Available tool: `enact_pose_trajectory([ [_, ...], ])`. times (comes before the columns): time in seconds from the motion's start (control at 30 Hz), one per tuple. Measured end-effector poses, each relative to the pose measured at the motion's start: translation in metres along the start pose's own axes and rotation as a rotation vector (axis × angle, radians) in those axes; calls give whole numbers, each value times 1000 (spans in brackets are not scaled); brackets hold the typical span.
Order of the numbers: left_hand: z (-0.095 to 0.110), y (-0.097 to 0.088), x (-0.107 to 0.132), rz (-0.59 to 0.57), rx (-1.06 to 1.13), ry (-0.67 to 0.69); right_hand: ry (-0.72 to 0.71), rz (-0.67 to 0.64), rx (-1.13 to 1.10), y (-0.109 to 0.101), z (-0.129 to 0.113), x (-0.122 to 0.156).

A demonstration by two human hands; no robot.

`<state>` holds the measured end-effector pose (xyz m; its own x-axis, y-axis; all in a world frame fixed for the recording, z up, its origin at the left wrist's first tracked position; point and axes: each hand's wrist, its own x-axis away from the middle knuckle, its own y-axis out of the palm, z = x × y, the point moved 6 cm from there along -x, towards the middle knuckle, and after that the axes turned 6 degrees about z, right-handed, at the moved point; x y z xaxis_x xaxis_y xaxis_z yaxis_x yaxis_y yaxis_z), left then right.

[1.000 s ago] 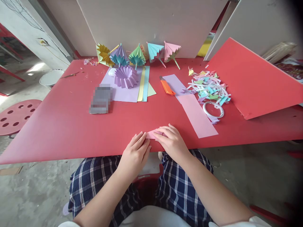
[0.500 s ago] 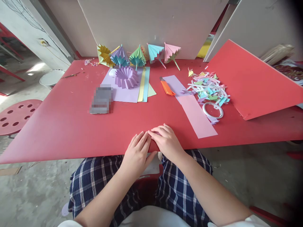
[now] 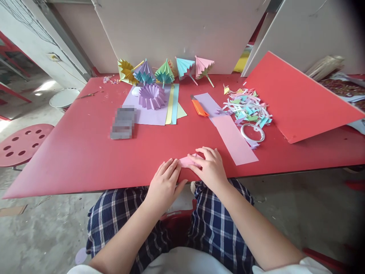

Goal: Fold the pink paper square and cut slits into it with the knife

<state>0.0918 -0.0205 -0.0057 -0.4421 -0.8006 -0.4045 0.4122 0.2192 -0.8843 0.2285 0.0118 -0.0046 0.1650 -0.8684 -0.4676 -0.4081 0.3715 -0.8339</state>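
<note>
A narrow folded strip of pink paper (image 3: 186, 161) lies on the red table near its front edge, between my hands. My left hand (image 3: 164, 182) rests flat over its left end, fingers stretched out and pressing down. At the other end, my right hand (image 3: 211, 167) has its thumb and fingers bent around the strip, gripping it. The part of the strip under my fingers is hidden. To the right lies a flat pink paper strip (image 3: 235, 140), overlapping a purple one (image 3: 205, 104). An orange utility knife (image 3: 199, 106) sits beyond my right hand.
Several small paper umbrellas (image 3: 165, 72) stand along the back. A pleated purple paper ring (image 3: 152, 97) sits on coloured sheets (image 3: 151, 117), beside a blurred grey object (image 3: 122, 122). Paper scraps (image 3: 248, 106), a tape roll (image 3: 253, 133) and a leaning red board (image 3: 296, 102) are at right.
My right hand has moved right, away from my left fingertips, uncovering the folded pink strip between them. My left hand stays almost in place. The view has shifted slightly.
</note>
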Motion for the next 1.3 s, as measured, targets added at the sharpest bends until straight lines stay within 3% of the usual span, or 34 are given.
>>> enact_pose_trajectory([
  [0.27, 7, -1, -8, -43, -60, 9, 46, -13, 20, -1, 6, 5],
  [0.43, 17, 8, -15, -62, -4, 113, 52, 5, 18, -1, 6, 6],
  [0.63, 12, 14, -8, -110, -45, 178, 80, -24, 4, 2, 13, 7],
  [0.8, -1, 6, 0, -151, -88, 198, 98, -80, 11, 5, 17, 8],
  [1.3, -32, -30, 24, -3, -244, 42, 98, -106, -2, 9, 19, 9],
])
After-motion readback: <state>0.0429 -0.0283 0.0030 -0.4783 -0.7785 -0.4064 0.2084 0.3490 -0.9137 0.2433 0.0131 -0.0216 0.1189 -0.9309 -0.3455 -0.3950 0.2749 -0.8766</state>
